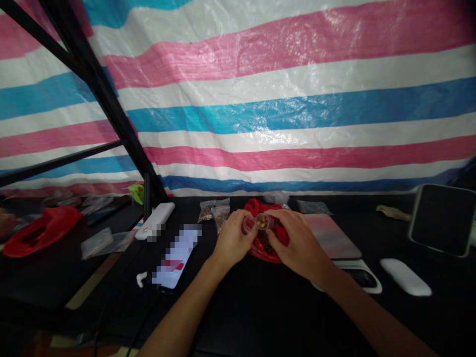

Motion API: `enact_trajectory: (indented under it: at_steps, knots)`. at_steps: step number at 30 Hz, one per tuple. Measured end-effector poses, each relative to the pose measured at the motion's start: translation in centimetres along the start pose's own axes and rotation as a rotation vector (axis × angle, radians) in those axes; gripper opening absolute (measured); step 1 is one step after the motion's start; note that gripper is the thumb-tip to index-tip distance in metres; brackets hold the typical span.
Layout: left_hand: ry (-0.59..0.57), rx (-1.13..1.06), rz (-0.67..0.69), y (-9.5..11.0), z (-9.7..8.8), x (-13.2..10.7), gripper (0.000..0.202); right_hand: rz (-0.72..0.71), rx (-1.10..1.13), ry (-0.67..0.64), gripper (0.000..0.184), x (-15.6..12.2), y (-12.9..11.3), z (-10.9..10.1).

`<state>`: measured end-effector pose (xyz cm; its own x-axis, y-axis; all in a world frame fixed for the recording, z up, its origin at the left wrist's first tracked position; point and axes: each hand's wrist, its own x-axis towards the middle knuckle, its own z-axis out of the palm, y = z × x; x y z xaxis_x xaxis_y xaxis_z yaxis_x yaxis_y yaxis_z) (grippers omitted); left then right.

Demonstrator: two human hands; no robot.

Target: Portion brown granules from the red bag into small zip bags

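Pinching a clear cup (pixel 248 224), seemingly empty (perhaps only a lid; hard to tell behind the fingers), between thumb and fingertips of the left hand (pixel 243 225). Pinching a second cup (pixel 262 221), part-filled with small tan-brown pieces, in much the same way with the right hand (pixel 272 225). Held side by side, mouths toward the viewer, near mid-counter (pixel 253 307), apparently just over an open red bag (pixel 266 255) with dark contents. Likely to handle as thin plastic: very light, a little springy, smooth enough to slip from damp fingertips, apt to dent or crack under a hard squeeze. Best taken by the outer wall just below the rim, thumb opposite the first two fingers, with light pressure and without tipping the filled one far. Nothing legible on either cup or on the red bag. To the left, pixelated past reading on the phone (pixel 176 258); to the right, no readable digits on the dark panel (pixel 359 277) of a likely scale (pixel 334 235). Farther back, too small or blurred for any brand on the white box (pixel 158 218), packets (pixel 221 213) or green wrapper (pixel 137 193). Behind everything, only stripes on the tarp (pixel 260 74), without visible lettering.
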<state>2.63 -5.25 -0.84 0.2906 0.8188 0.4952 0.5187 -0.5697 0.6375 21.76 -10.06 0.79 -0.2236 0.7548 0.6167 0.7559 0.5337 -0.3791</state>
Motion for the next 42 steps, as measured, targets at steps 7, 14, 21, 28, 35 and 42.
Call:
enact_trajectory:
  at_steps: [7, 14, 21, 28, 35, 42]
  knots:
    - [-0.111, -0.037, 0.040, 0.4, 0.5, -0.5, 0.011, -0.160, -0.013, -0.101, 0.044, -0.4, 0.4, 0.2]
    - [-0.118, -0.074, 0.043, 0.3, 0.6, -0.6, 0.020, -0.084, 0.013, -0.140, 0.045, -0.3, 0.2, -0.1]
    - [-0.104, 0.011, 0.044, 0.7, 0.4, -0.5, 0.013, -0.098, 0.085, -0.122, 0.032, -0.2, -0.4, -0.1]
    - [-0.111, 0.083, 0.052, 0.7, 0.6, -0.7, 0.018, -0.051, 0.058, -0.131, 0.030, -0.2, -0.3, -0.1]
    - [0.046, 0.202, -0.177, 1.4, 0.1, -0.7, 0.012, 0.043, -0.084, 0.039, 0.022, 0.1, 0.8, -0.4]
    - [-0.040, 0.101, -0.397, 2.4, 0.6, -1.9, 0.030, 0.036, -0.255, -0.106, 0.034, -0.3, 2.2, 0.2]
